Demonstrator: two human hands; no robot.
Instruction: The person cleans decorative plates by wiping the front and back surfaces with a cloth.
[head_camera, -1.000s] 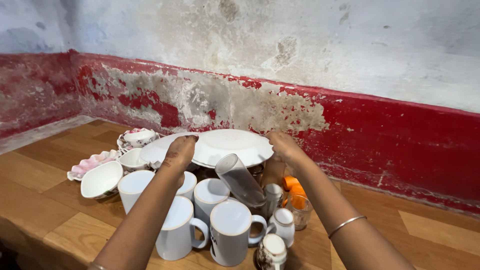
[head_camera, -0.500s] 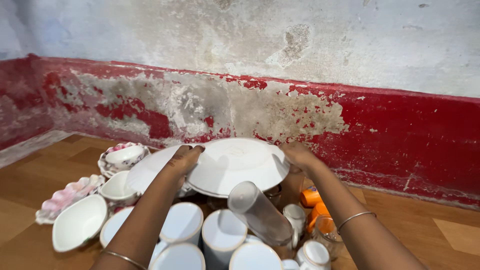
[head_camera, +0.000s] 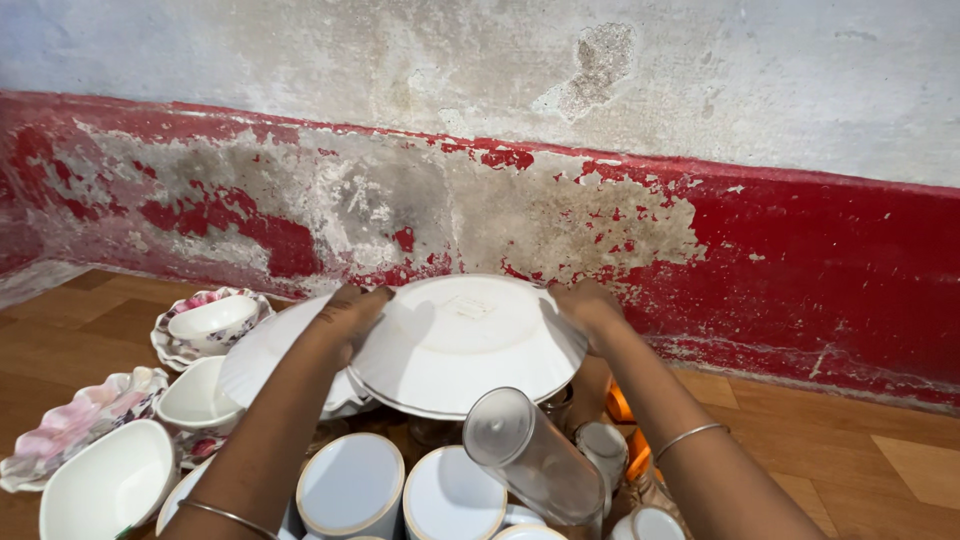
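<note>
Both hands, left hand (head_camera: 345, 318) and right hand (head_camera: 590, 310), clamp a white plate (head_camera: 465, 345) by its rim above crowded mugs (head_camera: 350, 485) on the wooden floor (head_camera: 850, 450); a slip could shatter them.

My arms bare, no sleeves; thin silver bangle (head_camera: 687, 436) on right wrist; thin silver bangle (head_camera: 222, 516) on left wrist; fingers ringless where visible.
</note>
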